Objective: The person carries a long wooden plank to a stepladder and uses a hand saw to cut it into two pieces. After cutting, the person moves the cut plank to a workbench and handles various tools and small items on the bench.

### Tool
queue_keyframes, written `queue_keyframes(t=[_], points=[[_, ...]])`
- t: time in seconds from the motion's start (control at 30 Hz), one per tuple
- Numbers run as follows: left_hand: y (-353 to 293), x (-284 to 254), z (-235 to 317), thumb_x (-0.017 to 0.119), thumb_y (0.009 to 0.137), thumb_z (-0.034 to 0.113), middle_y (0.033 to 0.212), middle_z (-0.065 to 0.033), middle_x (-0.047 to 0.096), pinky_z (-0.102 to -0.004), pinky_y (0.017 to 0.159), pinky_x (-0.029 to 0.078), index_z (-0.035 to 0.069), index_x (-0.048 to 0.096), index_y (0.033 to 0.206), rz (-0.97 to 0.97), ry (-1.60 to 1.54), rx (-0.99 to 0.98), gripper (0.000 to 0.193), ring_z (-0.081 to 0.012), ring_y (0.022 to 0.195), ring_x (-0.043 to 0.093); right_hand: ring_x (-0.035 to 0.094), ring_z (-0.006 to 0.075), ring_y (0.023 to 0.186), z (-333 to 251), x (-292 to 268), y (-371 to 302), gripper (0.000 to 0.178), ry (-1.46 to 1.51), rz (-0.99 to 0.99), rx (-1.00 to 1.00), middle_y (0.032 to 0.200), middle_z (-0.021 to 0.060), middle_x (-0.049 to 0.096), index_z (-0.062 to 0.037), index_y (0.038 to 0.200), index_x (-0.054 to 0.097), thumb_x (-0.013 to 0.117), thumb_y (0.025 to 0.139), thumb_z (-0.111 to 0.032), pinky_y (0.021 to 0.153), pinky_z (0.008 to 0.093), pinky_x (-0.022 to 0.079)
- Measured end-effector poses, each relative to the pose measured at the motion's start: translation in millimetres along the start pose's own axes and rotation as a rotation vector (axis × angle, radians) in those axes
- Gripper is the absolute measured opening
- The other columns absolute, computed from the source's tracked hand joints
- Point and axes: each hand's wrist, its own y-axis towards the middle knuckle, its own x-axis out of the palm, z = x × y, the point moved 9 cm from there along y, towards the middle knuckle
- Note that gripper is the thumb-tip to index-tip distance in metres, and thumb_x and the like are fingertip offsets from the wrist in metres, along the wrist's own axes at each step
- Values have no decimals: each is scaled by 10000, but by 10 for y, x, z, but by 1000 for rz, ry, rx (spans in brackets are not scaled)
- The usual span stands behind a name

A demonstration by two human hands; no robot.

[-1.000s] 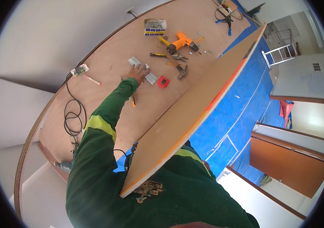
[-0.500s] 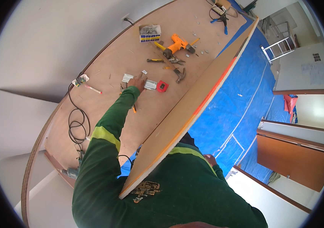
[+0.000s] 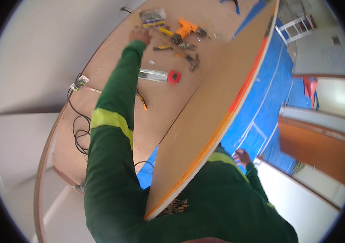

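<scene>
My left hand (image 3: 140, 36) reaches across the work surface to the near left corner of a small box (image 3: 153, 18) of grey pieces; its fingers are blurred. A large sheet of plasterboard (image 3: 205, 121) with an orange-and-red edge strip stands tilted against my body. Beyond its right side is my right hand (image 3: 242, 156), with curled fingers; what they hold, if anything, is too small to tell. Below my left hand lie a metal profile piece (image 3: 153, 75) and a red tape measure (image 3: 174, 77). A hammer (image 3: 192, 60) and an orange drill (image 3: 186, 28) lie right of the box.
A yellow-black handled tool (image 3: 141, 100) lies beside my left forearm. A black cable (image 3: 81, 129) coils at the surface's left, near a power outlet block (image 3: 79, 82). Blue sheeting (image 3: 257, 109) covers the floor at right, with a white ladder (image 3: 296, 29) farther off.
My left hand has left the metal profile piece and moved away to the box. My right hand has come farther into view, outward from the plasterboard. The view has shifted slightly.
</scene>
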Motion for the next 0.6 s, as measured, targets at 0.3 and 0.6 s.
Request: queue_keyframes(t=[0.3,0.6], points=[[796,1020,-550,590,1035,231,1772,-88,316,-556,1101,534,283,442,1629,-364,80,-36,615,-396,1359,636,751,276,1037,708,268,-1243,456,-124,217,53,1201,154,740,-95,1343,652,660,1063,-454,809,481,586],[652,916,-314,470,1093,288,1487,-123,622,-501,975,601,263,672,1427,-246,219,-2,391,-352,1251,711,751,268,994,866,1460,-1036,439,-148,59,-13,1118,135,759,-75,1312,677,678,1047,-425,809,471,593]])
